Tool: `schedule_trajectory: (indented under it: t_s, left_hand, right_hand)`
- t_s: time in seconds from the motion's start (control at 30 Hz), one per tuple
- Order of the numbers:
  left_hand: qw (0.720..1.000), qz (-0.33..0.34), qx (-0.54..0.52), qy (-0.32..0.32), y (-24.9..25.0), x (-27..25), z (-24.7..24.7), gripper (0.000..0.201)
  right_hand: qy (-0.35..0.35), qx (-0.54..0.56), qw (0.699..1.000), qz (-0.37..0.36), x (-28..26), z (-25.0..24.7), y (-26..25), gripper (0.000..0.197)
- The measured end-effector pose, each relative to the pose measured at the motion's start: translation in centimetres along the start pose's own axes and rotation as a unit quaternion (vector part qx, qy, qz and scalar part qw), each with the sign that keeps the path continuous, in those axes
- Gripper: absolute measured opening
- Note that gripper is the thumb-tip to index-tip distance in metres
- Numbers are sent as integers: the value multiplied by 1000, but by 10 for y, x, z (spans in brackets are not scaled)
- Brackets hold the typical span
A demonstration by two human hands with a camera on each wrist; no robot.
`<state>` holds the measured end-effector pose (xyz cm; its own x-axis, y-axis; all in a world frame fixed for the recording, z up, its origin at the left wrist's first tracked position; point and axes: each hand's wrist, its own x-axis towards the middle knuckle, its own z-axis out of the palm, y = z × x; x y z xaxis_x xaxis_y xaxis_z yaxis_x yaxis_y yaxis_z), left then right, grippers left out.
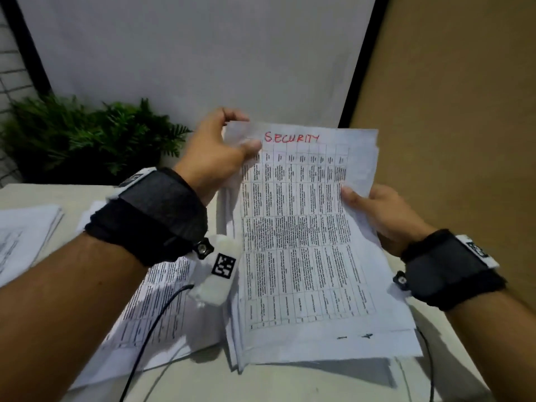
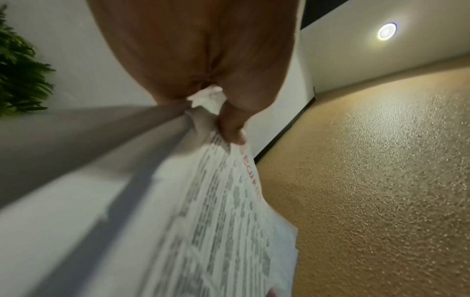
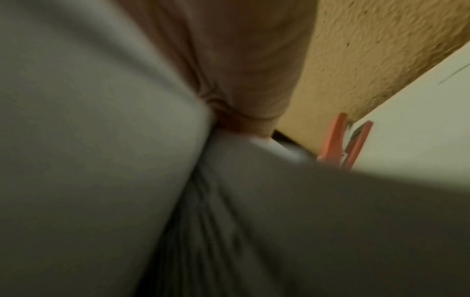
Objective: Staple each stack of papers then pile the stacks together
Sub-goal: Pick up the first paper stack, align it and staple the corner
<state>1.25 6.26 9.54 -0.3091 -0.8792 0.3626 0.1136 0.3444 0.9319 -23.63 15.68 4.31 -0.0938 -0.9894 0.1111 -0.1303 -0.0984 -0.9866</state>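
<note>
My left hand (image 1: 216,152) pinches the far-left corner of the paper stack (image 1: 301,242); my right hand (image 1: 383,216) grips its right edge. Stack tilted up, near edge on the table (image 1: 261,384). Other papers (image 1: 26,230) lie far left.

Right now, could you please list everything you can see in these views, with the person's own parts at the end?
Held paper stack: one, white with a printed table and SECURITY in red, lifted above the table, its near edge low over it.
Paper stack on table: one, white, printed, under the left forearm.
Far paper stack: one, white, table's left edge.
Table: one, off-white.
Plant: one, green, behind the table at left.
Clip-like object: one, orange, blurred, by the tan wall.
Ceiling light: one, round, lit.
Wrist bands: two, black.
Left hand: pinches the held stack's top left corner.
Right hand: grips its right edge.
</note>
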Motion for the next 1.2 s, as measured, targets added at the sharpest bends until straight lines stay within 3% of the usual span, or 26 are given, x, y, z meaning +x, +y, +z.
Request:
schedule_trajectory:
  t_s: [0.1,0.2,0.33,0.4,0.47,0.53,0.67,0.73,0.83,0.9,1.03,1.2]
  left_hand:
    - [996,-63,-54,-21,0,-7,-4,43]
    - [995,-84,-15,-42,1,-16,-1,41]
    - [997,71,38,18,38,-28,12,19]
    - [987,159,21,11,62,-38,19,23]
    - [979,205,13,8,73,-48,24,31]
    - [977,208,42,27,71,-57,28,36]
    - [968,220,110,53,52,-66,28,66]
    - [959,241,139,48,51,-63,26,67]
    - [945,281,164,41,55,-51,24,33]
    - [942,285,170,53,54,-45,25,21]
    - [954,265,125,57,40,-47,33,15]
    - [959,268,64,61,37,-46,35,18]
  right_hand:
    - [54,71,993,-73,-5,9,-10,31]
    - [127,27,985,-110,-10,14,-23,24]
    - [218,-20,957,-193,-19,28,-63,40]
    - [244,-37,929,-275,-28,34,-83,40]
    - [245,-47,910,-332,-36,38,-92,34]
    - [256,-59,913,-312,-40,38,-83,34]
    - [218,-73,957,-179,-44,37,-43,51]
    - [226,-84,957,-162,-46,34,-42,55]
    - [249,-60,943,-214,-42,24,-66,50]
    - [258,-78,929,-254,-41,20,-83,46]
    - [274,-164,892,-320,-41,30,-85,36]
    - [277,-163,892,-316,-36,27,-75,16]
